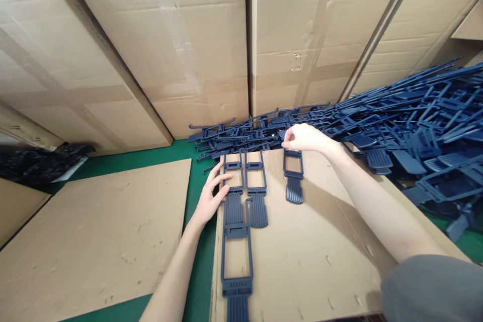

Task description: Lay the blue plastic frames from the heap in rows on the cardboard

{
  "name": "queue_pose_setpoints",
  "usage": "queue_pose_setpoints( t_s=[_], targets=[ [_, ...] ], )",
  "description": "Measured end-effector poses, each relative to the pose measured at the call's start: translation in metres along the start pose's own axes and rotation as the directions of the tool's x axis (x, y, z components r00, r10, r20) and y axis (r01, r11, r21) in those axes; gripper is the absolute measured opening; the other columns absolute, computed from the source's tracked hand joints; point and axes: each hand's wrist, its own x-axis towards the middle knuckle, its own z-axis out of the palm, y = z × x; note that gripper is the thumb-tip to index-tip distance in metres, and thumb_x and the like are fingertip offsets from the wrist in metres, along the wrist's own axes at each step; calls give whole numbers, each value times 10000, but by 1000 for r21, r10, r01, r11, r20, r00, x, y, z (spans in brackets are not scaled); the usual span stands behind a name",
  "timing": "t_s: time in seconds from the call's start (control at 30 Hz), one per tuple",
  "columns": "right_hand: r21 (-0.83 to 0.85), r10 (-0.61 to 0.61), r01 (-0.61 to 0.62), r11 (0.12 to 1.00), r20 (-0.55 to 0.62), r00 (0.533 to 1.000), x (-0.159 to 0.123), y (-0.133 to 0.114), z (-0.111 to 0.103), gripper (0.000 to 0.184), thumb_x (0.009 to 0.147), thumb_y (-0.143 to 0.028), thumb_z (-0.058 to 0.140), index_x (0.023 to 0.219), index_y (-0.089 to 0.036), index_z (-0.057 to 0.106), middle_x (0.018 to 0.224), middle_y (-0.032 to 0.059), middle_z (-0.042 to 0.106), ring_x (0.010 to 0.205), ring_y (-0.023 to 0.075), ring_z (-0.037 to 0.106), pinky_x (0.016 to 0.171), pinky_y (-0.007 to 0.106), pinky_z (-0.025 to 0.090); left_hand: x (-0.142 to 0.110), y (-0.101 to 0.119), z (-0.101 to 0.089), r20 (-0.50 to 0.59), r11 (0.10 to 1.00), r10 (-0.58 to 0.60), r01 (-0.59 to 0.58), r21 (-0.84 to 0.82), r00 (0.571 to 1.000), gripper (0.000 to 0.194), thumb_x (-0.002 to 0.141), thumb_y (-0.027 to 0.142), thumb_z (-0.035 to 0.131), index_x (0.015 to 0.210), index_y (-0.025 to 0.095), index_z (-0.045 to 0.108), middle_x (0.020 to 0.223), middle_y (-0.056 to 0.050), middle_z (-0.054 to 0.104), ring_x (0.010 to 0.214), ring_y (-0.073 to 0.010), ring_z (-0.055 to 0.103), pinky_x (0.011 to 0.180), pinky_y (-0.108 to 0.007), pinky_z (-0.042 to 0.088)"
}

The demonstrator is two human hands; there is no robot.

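Several dark blue plastic frames with ribbed tabs lie on a cardboard sheet. My left hand (211, 196) rests at the left edge, its fingers apart and touching the far left frame (234, 206). Just right of that one is a second frame (258, 209), and nearer to me a third frame (237, 284) overlaps the far left tab. My right hand (305, 137) pinches the far end of another frame (294, 188), whose ribbed tab points toward me. The pinched end is partly hidden by the fingers.
A tangled heap of blue plastic frames (426, 126) spreads along the back and right. Tall cardboard boxes (204, 35) stand behind. At the left, another cardboard sheet (113, 241) lies on the green surface (158, 153), near a black plastic bag (41, 163).
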Motion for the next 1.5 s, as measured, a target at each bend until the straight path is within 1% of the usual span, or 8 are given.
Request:
queue_pose_setpoints(
  t_s=[0.13, 0.23, 0.4, 0.57, 0.77, 0.97, 1.1, 1.5],
  targets=[
    [-275, 202, -190, 942, 15, 979, 2, -4, 16, 589, 769, -652, 533, 1084, -169, 653, 1062, 119, 541, 1013, 287, 533, 848, 410, 448, 0, 1, 0, 3, 1000, -2, 2, 1, 1000, 283, 887, 405, 556, 1136, 300, 640, 1514, 21, 272, 1422, -194, 232, 1213, -417, 178],
    [-299, 235, -201, 933, 82, 969, 4, -6, 16, 513, 753, -518, 569, 1128, -175, 639, 1091, 115, 536, 1014, 263, 542, 830, 370, 467, 1, 2, 0, 4, 1000, 3, -3, 9, 1000, 287, 888, 406, 552, 1134, 288, 642, 1513, 12, 275, 1422, -196, 234, 1212, -412, 183],
    [-310, 234, -146, 940, 269, 934, -7, -11, -1, 329, 678, -324, 490, 815, -103, 692, 801, 92, 569, 699, 147, 557, 720, 283, 463, 1, 3, 1, -5, 1000, 18, -18, 19, 1000, 301, 884, 420, 545, 1124, 268, 643, 1508, 0, 287, 1414, -213, 250, 1204, -444, 190],
    [-388, 193, -121, 914, 152, 970, -33, -22, -24, 315, 675, -346, 488, 721, -103, 684, 708, 69, 556, 575, 123, 501, 562, 230, 363, 1, 3, 2, -7, 999, 31, -31, 26, 999, 327, 881, 448, 532, 1114, 249, 646, 1507, -21, 290, 1413, -231, 252, 1195, -475, 197],
    [110, -42, 27, 994, 138, 990, -68, -28, -40, 210, 756, -220, 529, 883, -69, 600, 761, 43, 566, 605, 53, 538, 535, 111, 402, 0, 2, 3, -17, 999, 33, -33, -7, 999, 319, 867, 442, 548, 1099, 248, 651, 1499, -12, 306, 1408, -219, 265, 1198, -444, 206],
    [531, -311, 178, 829, 173, 934, -96, -34, -4, 402, 831, -411, 498, 1063, -86, 457, 839, 55, 550, 662, 71, 549, 523, 169, 484, 1, 1, 4, -12, 999, 39, -39, 3, 999, 321, 860, 426, 545, 1096, 238, 652, 1491, -19, 317, 1404, -207, 272, 1195, -437, 205],
    [504, -364, 203, 839, 244, 899, -122, -46, 16, 406, 851, -432, 461, 1061, -86, 498, 813, 44, 528, 655, 31, 506, 510, 105, 437, 1, -1, 4, -15, 1000, 29, -30, -9, 999, 324, 854, 425, 550, 1096, 236, 652, 1490, -21, 319, 1403, -207, 274, 1196, -437, 200],
    [212, -315, 284, 935, 134, 940, -140, -63, 32, 252, 864, -295, 440, 1009, -144, 580, 764, -39, 553, 622, -33, 481, 582, 73, 338, 1, 1, 5, -17, 999, 35, -35, -22, 999, 309, 852, 409, 550, 1082, 231, 656, 1492, -22, 320, 1403, -208, 274, 1194, -435, 206]
  ],
)
